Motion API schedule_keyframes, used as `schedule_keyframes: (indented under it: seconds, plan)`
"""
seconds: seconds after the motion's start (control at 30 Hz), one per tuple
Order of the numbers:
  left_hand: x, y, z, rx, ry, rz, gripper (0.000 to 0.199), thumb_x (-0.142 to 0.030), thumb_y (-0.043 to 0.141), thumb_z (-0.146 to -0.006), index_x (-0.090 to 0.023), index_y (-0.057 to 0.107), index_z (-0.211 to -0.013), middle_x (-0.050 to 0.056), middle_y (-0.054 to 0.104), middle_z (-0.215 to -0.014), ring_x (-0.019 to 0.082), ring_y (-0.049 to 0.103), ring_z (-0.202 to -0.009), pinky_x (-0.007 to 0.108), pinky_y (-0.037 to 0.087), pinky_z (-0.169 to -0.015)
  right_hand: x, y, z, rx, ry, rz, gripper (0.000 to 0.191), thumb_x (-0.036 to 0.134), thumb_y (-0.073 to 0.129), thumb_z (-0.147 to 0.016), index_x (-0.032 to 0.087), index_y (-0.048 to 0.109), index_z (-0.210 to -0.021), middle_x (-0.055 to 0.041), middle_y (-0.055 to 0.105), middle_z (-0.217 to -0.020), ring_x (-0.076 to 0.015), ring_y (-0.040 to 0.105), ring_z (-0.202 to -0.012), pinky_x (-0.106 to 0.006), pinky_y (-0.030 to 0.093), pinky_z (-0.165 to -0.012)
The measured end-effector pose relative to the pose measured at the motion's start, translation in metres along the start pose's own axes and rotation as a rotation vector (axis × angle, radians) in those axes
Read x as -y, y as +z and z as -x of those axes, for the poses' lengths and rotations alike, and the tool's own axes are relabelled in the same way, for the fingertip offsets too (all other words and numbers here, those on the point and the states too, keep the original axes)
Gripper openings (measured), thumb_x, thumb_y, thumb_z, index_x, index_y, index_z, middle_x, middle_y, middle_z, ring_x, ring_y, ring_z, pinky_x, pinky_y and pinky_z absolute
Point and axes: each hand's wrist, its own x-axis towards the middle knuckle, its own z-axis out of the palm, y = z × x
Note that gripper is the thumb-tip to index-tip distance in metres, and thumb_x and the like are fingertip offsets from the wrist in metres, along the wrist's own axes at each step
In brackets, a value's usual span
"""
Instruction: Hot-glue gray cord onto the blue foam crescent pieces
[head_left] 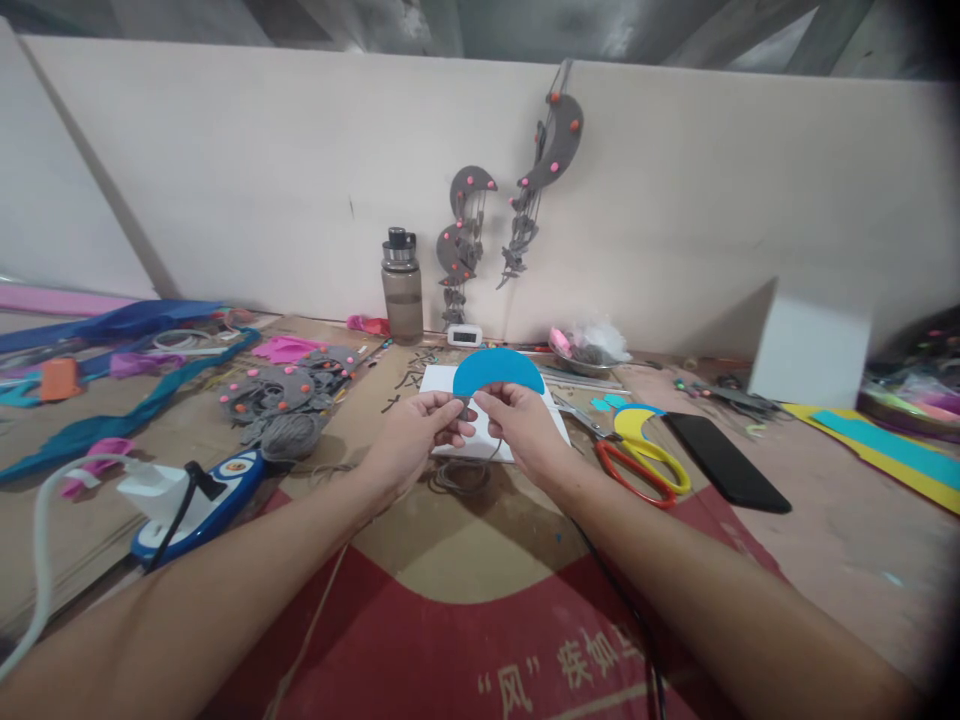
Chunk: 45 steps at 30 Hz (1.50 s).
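A blue crescent [496, 368], apparently felt, stands above my fingertips, its lower edge partly hidden by them. My left hand [421, 428] pinches at its lower left tip. Close against it, my right hand [519, 424] has thumb and forefinger closed on a thin grey cord. A dark grey bit shows between the fingertips, too small to make out. From my right hand the cord runs down to a loose coil [459, 476] on the cardboard. Behind my hands lies a white sheet [439, 382].
Right of my hands lie scissors [646, 468] with red and yellow handles and a black phone [726, 462]. To the left are a power strip [238, 480] and grey decorated pieces [271, 392]. A bottle [403, 295] stands near the wall, where grey crescents [562, 140] hang.
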Motion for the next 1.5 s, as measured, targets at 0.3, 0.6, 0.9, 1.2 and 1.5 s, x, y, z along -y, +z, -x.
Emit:
schedule_keyframes:
  seconds: [0.3,0.6,0.9,1.2,1.5]
  plan:
    - [0.002,-0.001,0.001,-0.01,0.038,0.014,0.024,-0.032,0.068,-0.072,-0.011,0.061,-0.083,0.004,0.064,-0.079,0.008,0.058,-0.062,0.019,0.045,-0.056,-0.001,0.003,0.005,-0.02,-0.087,0.123,0.019,0.035,0.06,-0.072,0.017,0.059,-0.075,0.0022,0.058,-0.067,-0.0068,0.043,-0.051,-0.023,0.033,-0.05]
    - [-0.003,-0.003,-0.003,-0.134,0.077,0.09,0.021,-0.029,0.07,-0.068,-0.012,0.06,-0.073,0.002,0.061,-0.071,0.005,0.051,-0.053,0.017,0.04,-0.051,-0.01,0.008,0.007,-0.009,-0.09,0.098,0.028,0.037,0.062,-0.069,0.019,0.053,-0.089,0.0016,0.056,-0.078,-0.0103,0.049,-0.061,-0.025,0.04,-0.053]
    - [-0.017,-0.026,-0.021,-0.265,0.182,0.204,0.02,-0.024,0.073,-0.064,-0.012,0.059,-0.071,0.001,0.059,-0.069,0.004,0.048,-0.052,0.017,0.037,-0.049,-0.004,0.004,0.007,0.015,-0.118,0.0,0.017,0.032,0.062,-0.07,0.016,0.057,-0.066,0.0,0.058,-0.067,-0.0115,0.05,-0.065,-0.029,0.041,-0.069]
    - [-0.008,-0.034,-0.025,-0.287,0.179,0.156,0.022,-0.028,0.073,-0.063,-0.012,0.059,-0.069,0.001,0.06,-0.069,0.004,0.048,-0.052,0.018,0.036,-0.05,0.002,0.007,0.01,0.136,0.063,-0.408,0.027,0.038,0.073,-0.063,0.015,0.059,-0.071,-0.0007,0.06,-0.071,-0.0106,0.058,-0.066,-0.03,0.045,-0.074]
    - [0.006,-0.031,-0.022,-0.323,0.086,-0.045,0.028,-0.039,0.069,-0.065,-0.013,0.059,-0.071,-0.003,0.05,-0.054,0.004,0.039,-0.044,0.018,0.018,-0.039,-0.001,0.01,0.011,0.147,0.087,-0.411,0.028,0.035,0.074,-0.061,0.015,0.06,-0.076,0.0009,0.059,-0.072,-0.0091,0.056,-0.064,-0.028,0.047,-0.07]
